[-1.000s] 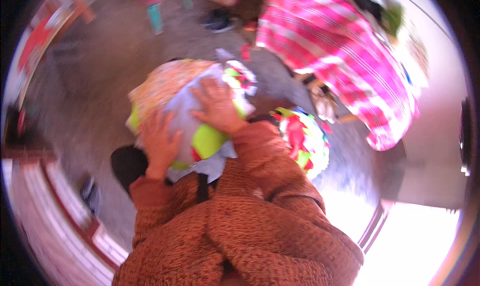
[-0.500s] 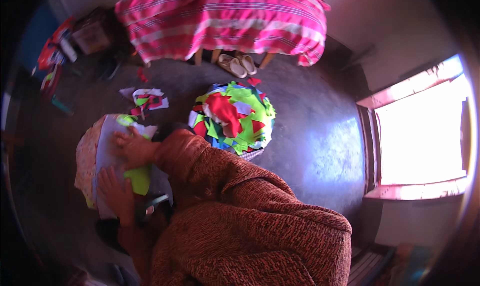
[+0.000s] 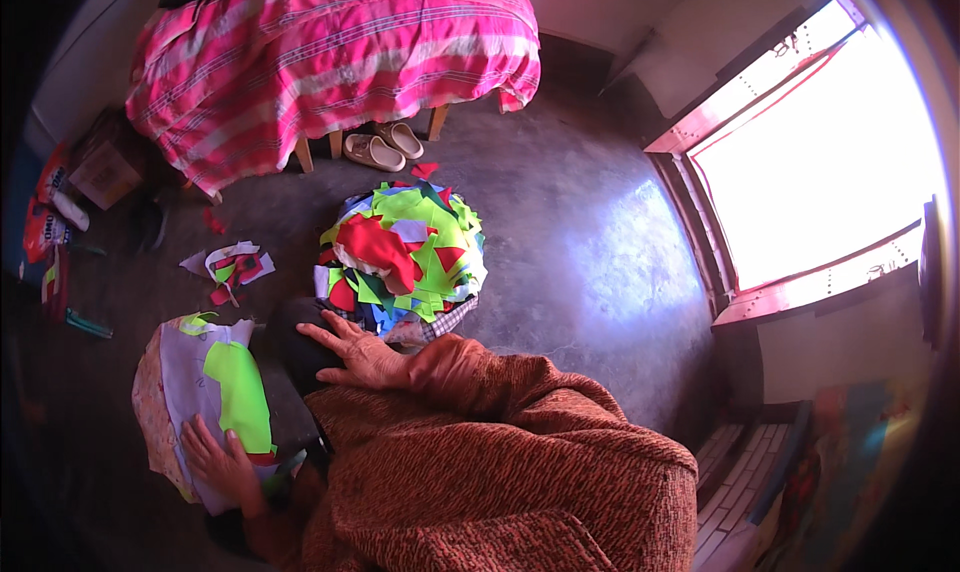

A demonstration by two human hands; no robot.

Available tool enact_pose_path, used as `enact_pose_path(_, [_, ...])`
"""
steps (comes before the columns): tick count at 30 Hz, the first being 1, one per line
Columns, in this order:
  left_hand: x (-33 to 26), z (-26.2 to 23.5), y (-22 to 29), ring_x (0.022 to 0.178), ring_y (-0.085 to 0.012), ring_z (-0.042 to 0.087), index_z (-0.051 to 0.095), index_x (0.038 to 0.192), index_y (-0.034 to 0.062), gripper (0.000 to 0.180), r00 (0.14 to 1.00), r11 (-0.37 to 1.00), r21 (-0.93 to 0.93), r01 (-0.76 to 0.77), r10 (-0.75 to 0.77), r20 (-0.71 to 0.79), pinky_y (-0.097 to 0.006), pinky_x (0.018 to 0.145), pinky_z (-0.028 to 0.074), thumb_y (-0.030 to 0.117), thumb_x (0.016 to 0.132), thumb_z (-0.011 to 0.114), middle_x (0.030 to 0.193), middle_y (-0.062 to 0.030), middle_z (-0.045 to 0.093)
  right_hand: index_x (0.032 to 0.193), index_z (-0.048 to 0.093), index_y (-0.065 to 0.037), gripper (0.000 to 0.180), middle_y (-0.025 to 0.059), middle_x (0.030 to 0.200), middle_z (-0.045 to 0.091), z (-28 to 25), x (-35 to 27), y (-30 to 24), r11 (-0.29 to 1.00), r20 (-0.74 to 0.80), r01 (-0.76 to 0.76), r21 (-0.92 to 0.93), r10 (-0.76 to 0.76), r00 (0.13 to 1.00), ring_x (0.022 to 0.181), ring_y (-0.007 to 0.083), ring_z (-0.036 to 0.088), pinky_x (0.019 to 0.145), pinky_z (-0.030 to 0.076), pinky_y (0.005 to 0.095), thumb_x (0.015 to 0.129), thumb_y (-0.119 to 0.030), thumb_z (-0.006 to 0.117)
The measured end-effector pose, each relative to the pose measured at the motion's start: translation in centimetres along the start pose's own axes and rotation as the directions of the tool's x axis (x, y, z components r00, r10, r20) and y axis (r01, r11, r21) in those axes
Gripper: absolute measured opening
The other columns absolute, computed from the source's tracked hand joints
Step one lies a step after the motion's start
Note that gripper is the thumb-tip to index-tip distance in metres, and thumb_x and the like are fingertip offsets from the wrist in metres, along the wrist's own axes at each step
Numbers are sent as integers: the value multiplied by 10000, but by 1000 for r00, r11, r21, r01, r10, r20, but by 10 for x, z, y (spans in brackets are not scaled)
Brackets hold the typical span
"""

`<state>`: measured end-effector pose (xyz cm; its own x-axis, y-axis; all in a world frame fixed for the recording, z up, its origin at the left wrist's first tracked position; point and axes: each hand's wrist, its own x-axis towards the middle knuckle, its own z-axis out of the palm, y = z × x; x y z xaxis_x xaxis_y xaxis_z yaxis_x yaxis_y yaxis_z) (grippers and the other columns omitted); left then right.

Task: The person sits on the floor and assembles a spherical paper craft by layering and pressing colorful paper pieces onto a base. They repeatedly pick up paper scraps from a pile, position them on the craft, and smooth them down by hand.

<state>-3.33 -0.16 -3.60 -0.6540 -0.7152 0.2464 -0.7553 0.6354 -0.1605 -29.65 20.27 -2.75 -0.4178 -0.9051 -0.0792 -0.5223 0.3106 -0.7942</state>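
Observation:
My left hand lies flat, fingers stretched, on a pale lilac piece of cloth at the lower left. Beside its fingertips, a lime-green fabric piece rests on the lilac cloth. A patterned pinkish cloth shows along the far left edge beneath it. My right hand is spread with nothing in it, over my dark-clad knee. Just beyond that hand stands a heaped pile of fabric scraps in lime, red, white and blue. What supports the lilac cloth is mostly hidden.
Small scraps lie on the dark floor left of the pile. Tan clogs sit under furniture draped with a pink striped cloth. A cardboard box stands at the far left; a bright window is at the right.
My right hand has lifted off the lilac cloth and moved right to my knee, uncovering the lime-green piece. My left hand stays on the cloth. The view has shifted.

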Motion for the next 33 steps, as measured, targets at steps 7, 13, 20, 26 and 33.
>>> enact_pose_path(7, [-1, 9, -8, 1345, -339, 303, 370, 1403, 126, 578, 999, 999, -47, 9, -7, 38, -537, 1053, 231, 416, 910, 457, 1454, -150, 341, 1451, 254, -277, 820, 287, 1441, 243, -3, 9, 14, 995, -28, 12, 101, -9, 1000, 1322, 459, 294, 1075, 317, 464, 772, -331, 710])
enact_pose_path(13, [13, -24, 14, 1370, -355, 257, 371, 1397, 120, 612, 999, 997, -76, 9, -5, 53, -585, 1055, 208, 472, 902, 452, 1481, -140, 290, 1472, 214, -225, 878, 263, 1439, 244, -1, 14, 19, 983, 1, 29, 181, -30, 1000, 1320, 451, 293, 1075, 315, 456, 773, -418, 710])
enact_pose_path(20, [24, -14, 40, 1345, -360, 299, 389, 1376, 73, 658, 998, 990, -140, -15, 23, 53, -552, 1056, 227, 522, 898, 435, 1452, -162, 338, 1472, 234, -158, 866, 217, 1452, 239, 5, 24, 57, 874, 14, 75, 480, -93, 996, 1372, 362, 237, 1108, 252, 405, 790, -403, 709])
enact_pose_path(26, [29, -16, 40, 1335, -364, 317, 401, 1361, 62, 663, 999, 988, -156, -14, 21, 42, -548, 1059, 221, 524, 887, 441, 1436, -171, 360, 1295, 507, -60, 435, 55, 1174, 564, 6, 35, 144, 563, 147, -317, 763, 327, 934, 1094, 173, 535, 926, 427, 326, 902, -222, 603])
enact_pose_path(33, [28, -17, 41, 1338, -380, 308, 410, 1344, 31, 681, 996, 979, -202, 30, -13, 86, -559, 1071, 196, 511, 863, 457, 1432, -199, 355, 1262, 481, -70, 402, 89, 1169, 530, 31, 29, 283, 94, -25, -146, 985, 910, 415, 970, 286, 610, 731, 509, 402, 885, -169, 576])
